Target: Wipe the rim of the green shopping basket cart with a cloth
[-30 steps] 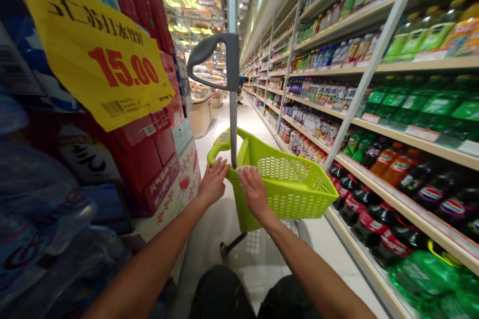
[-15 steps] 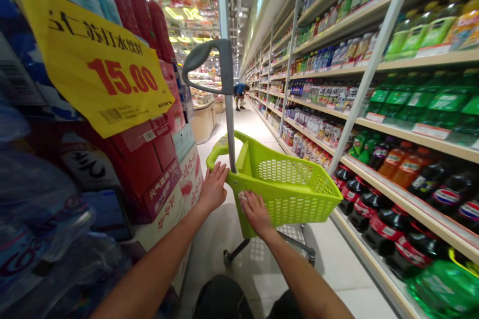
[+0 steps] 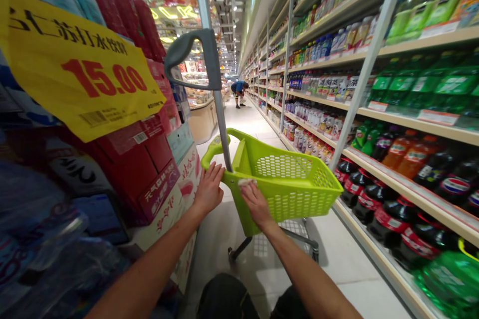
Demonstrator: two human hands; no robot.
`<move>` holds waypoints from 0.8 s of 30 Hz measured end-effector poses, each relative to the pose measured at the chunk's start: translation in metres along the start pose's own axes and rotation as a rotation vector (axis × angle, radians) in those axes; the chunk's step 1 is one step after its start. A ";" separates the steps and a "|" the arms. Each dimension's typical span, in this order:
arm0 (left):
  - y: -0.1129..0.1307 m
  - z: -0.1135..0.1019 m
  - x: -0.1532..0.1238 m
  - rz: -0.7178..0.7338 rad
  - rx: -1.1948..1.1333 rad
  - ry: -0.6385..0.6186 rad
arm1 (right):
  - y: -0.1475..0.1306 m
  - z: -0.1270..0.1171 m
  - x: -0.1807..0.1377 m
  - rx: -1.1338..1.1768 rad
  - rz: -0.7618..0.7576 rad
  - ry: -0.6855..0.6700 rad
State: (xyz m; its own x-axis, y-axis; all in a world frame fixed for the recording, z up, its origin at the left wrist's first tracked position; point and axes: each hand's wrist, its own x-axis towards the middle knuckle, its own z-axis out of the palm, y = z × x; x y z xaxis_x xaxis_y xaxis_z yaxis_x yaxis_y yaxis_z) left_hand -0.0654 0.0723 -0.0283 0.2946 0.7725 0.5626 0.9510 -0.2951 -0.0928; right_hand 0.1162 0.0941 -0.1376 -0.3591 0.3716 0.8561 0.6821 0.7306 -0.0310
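Aisle tiles (image 3: 359, 269) between shelves (image 3: 411, 127): left hand (image 3: 208, 190) open on green basket (image 3: 299, 194), right hand (image 3: 256, 203) flat on cloth (image 3: 247, 182).

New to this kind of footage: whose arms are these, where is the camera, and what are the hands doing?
No machine here: the camera sits on a person's head, looking forward and down, so both bare arms are the wearer's own. This is a shop aisle. The left hand rests flat against the near corner of a green basket trolley, beside its grey pole handle. The right hand lies on the basket's near wall, its fingers pressing a small pale thing, perhaps a cloth. Drink bottles fill the shelves on the right; a yellow price sign hangs on the left.
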 end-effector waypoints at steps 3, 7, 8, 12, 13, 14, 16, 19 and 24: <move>-0.001 -0.003 0.001 -0.003 0.009 -0.025 | 0.009 -0.007 -0.035 0.013 -0.034 -0.095; 0.007 -0.004 0.000 -0.045 0.030 -0.006 | 0.023 -0.031 -0.025 0.060 0.090 -0.009; 0.012 -0.003 -0.001 -0.056 0.036 0.014 | 0.028 -0.035 -0.020 0.066 0.125 0.021; 0.038 0.003 -0.013 0.016 0.020 0.067 | 0.040 -0.034 -0.044 0.091 0.153 -0.077; 0.044 0.005 -0.017 0.065 0.008 0.053 | 0.039 -0.032 -0.059 0.097 0.152 -0.136; 0.049 0.008 -0.020 0.116 -0.002 0.031 | 0.038 -0.031 -0.072 0.104 0.154 -0.188; 0.058 0.013 -0.024 0.193 -0.015 -0.025 | 0.035 -0.034 -0.086 0.119 0.156 -0.227; 0.068 0.020 -0.021 0.238 -0.023 -0.093 | 0.039 -0.047 -0.065 0.133 0.166 -0.143; 0.090 0.029 0.001 0.244 -0.007 -0.161 | 0.068 -0.054 -0.052 0.097 0.240 -0.046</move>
State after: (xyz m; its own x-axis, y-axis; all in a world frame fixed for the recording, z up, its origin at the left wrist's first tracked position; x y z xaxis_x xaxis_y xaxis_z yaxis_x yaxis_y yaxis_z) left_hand 0.0230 0.0628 -0.0597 0.5266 0.7573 0.3862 0.8494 -0.4870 -0.2032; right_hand 0.2152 0.0935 -0.1567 -0.2247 0.5647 0.7941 0.6879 0.6691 -0.2812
